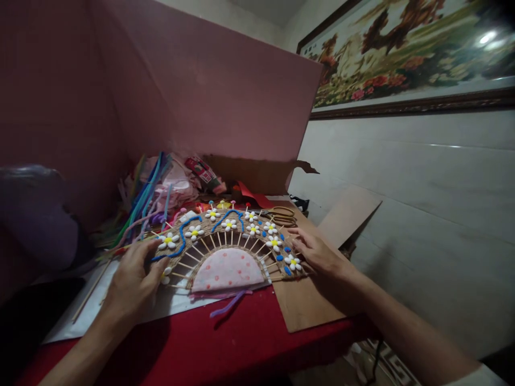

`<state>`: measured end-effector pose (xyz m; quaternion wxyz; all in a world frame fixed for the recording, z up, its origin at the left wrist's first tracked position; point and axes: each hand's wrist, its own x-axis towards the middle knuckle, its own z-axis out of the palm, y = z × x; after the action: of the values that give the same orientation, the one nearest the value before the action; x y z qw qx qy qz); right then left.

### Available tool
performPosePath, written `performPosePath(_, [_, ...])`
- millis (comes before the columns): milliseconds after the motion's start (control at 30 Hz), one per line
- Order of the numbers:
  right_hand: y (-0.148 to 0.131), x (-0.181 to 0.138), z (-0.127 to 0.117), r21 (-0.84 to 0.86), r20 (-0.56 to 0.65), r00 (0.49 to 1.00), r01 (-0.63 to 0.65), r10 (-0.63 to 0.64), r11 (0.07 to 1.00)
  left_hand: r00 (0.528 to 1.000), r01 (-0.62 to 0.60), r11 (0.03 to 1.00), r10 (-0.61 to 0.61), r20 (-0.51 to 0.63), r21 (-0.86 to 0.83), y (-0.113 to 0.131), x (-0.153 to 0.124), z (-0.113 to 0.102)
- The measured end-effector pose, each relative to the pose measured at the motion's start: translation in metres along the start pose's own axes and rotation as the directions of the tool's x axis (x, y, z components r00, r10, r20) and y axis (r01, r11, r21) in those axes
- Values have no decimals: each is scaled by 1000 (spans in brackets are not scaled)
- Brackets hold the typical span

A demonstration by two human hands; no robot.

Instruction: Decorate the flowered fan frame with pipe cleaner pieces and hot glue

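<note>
A half-round fan-shaped craft (209,225) stands or leans before me, its arch wound with brown twine. White flowers with yellow centres, blue squiggles and blue dots decorate the arch, and small sticks radiate from a pink-spotted half-disc (227,271). My left hand (134,276) grips the left end, thumb in front and fingers toward the upper edge. At the right end, my right hand (316,249) holds the outer rim with its fingers, some of which are hidden. A purple pipe cleaner (227,305) lies below the half-disc.
Scissors with gold handles (282,215) lie behind the craft, near red paper (253,194). Colourful pipe cleaners (147,190) and pink material (177,179) are heaped at the back left. A cardboard sheet (300,305) overlaps the red tablecloth (209,348). Tall pink panels (213,96) rise behind.
</note>
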<state>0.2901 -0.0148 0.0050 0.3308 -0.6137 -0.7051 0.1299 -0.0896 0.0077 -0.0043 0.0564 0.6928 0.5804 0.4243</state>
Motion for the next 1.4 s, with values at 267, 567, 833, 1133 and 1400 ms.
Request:
performPosePath(267, [-13, -12, -6, -154, -13, 1000, -4, 2, 988, 997, -83, 997, 83, -2, 7, -12, -2, 6])
performPosePath(567, [-33, -19, 0, -611, -237, 949, 19, -206, 792, 986, -159, 981, 164, -31, 115, -10, -6, 6])
performPosePath(833, [-98, -25, 30, -429, -69, 884, 392, -462, 814, 990, -48, 970, 79, -120, 239, -4, -9, 1])
performPosePath(1133, [-120, -20, 43, -89, 499, 532, 817, -684, 570, 970, -47, 935, 127, -208, 352, 3, -12, -1])
performPosePath(1400, [-92, -49, 78, -172, 431, 559, 821, -708, 544, 755, -640, 769, 625, 200, 13, 37, -29, 3])
